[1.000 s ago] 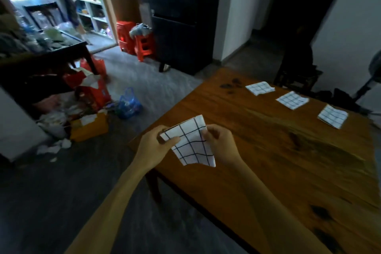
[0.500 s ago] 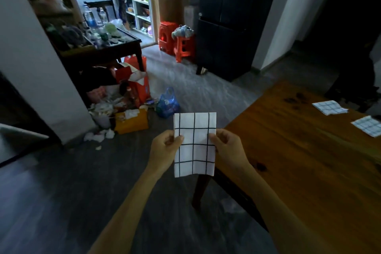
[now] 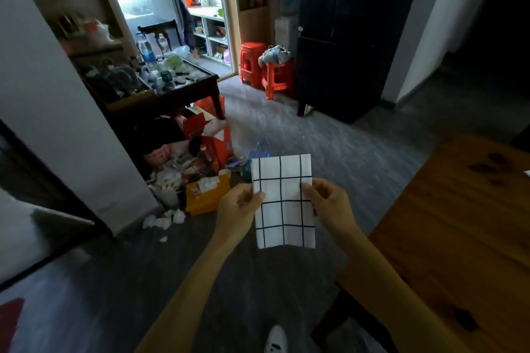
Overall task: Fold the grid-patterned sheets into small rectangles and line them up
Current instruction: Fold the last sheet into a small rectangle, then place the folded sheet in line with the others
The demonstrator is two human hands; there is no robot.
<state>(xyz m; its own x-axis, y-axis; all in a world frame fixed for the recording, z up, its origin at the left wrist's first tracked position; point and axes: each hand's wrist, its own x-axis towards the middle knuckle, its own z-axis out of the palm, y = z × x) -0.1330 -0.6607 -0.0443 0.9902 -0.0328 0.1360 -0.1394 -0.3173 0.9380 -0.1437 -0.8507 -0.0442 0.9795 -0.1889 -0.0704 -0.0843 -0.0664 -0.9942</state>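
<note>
Sheet: we hold the sheet (image 3: 282, 200) upright in mid-frame, a tall narrow rectangle, over the floor and left of the table (image 3: 459, 238).
Left hand: our left hand (image 3: 239, 208) pinches the sheet's left edge, thumb in front, just above its middle.
Right hand: our right hand (image 3: 329, 203) pinches the right edge at the same height.
What changed: a second ago the sheet sat crumpled at a slant between our hands over the table corner; now it is squared up and flat, and our view has swung left, so the folded pieces on the table have left the frame, bar a white sliver at the right edge.
Meaning: we judge one fold is done and neat; another fold across the middle looks due before it joins the row.
</note>
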